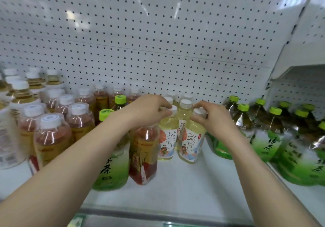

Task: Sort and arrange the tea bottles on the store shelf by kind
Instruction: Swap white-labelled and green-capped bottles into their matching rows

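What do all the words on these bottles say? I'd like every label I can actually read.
"茶π": on the pale yellow bottle under the left hand.
"茶π": on the pale yellow bottle under the right hand.
"绿茶": on a green-capped bottle at right.
"茶": on the green-labelled bottle at front; the rest is hidden.
The red-labelled bottle and the small print: too blurred.

The white shelf [182,179] holds many bottles standing up. Red tea bottles [52,138] stand on the left, pale yellow bottles [191,138] in the middle, and green tea bottles [267,138] on the right. One green-cap bottle [112,167] stands among the red ones.
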`<state>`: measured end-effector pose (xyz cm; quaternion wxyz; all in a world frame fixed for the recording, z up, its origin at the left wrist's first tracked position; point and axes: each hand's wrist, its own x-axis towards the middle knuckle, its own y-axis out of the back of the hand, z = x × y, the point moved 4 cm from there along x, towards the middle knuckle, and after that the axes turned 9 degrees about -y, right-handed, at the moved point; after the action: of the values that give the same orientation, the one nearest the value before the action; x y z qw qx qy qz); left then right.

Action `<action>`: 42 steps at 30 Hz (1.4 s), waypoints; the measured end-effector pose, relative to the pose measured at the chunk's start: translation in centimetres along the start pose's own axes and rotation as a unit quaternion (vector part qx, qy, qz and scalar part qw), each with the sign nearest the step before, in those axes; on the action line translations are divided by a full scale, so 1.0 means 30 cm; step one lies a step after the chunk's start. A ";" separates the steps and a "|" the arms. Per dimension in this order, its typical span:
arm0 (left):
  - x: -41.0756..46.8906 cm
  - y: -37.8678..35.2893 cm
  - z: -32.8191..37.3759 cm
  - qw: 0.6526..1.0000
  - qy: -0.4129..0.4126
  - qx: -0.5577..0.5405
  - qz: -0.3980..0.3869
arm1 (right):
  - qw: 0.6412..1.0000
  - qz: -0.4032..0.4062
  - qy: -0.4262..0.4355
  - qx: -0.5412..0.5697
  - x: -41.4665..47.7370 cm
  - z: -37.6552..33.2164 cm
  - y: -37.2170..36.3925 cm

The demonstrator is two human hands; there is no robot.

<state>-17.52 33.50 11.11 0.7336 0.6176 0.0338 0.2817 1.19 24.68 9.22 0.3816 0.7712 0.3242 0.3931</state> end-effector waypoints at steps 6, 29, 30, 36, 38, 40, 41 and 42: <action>-0.013 0.004 -0.013 0.999 0.021 -0.043 0.011 | 0.990 -0.056 0.063 0.117 0.016 -0.020 -0.044; -0.030 -0.008 -0.013 0.991 0.045 -0.116 0.039 | 0.989 -0.147 -0.025 -0.015 0.259 -0.050 -0.026; -0.032 -0.009 -0.014 0.992 0.045 -0.113 0.040 | 0.988 -0.148 -0.032 -0.024 0.254 -0.053 -0.023; -0.045 0.009 0.011 0.994 0.037 -0.055 0.087 | 0.999 -0.013 -0.011 0.031 0.138 -0.087 0.042; -0.048 0.010 0.024 0.994 0.030 -0.035 0.101 | 0.998 -0.053 -0.004 0.021 0.061 -0.093 0.018; -0.051 0.009 0.037 0.994 0.026 -0.016 0.103 | 0.996 -0.086 -0.009 -0.006 -0.001 -0.091 -0.022; -0.049 0.015 0.039 0.994 0.028 -0.009 0.103 | 0.997 -0.072 -0.011 -0.002 -0.007 -0.092 -0.030; -0.049 0.018 0.043 0.995 0.028 -0.006 0.098 | 0.999 -0.049 -0.020 0.010 -0.011 -0.088 -0.032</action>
<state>-18.45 31.74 11.45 0.7049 0.6052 -0.0083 0.3698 -1.43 25.76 9.35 0.3992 0.7658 0.3575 0.3556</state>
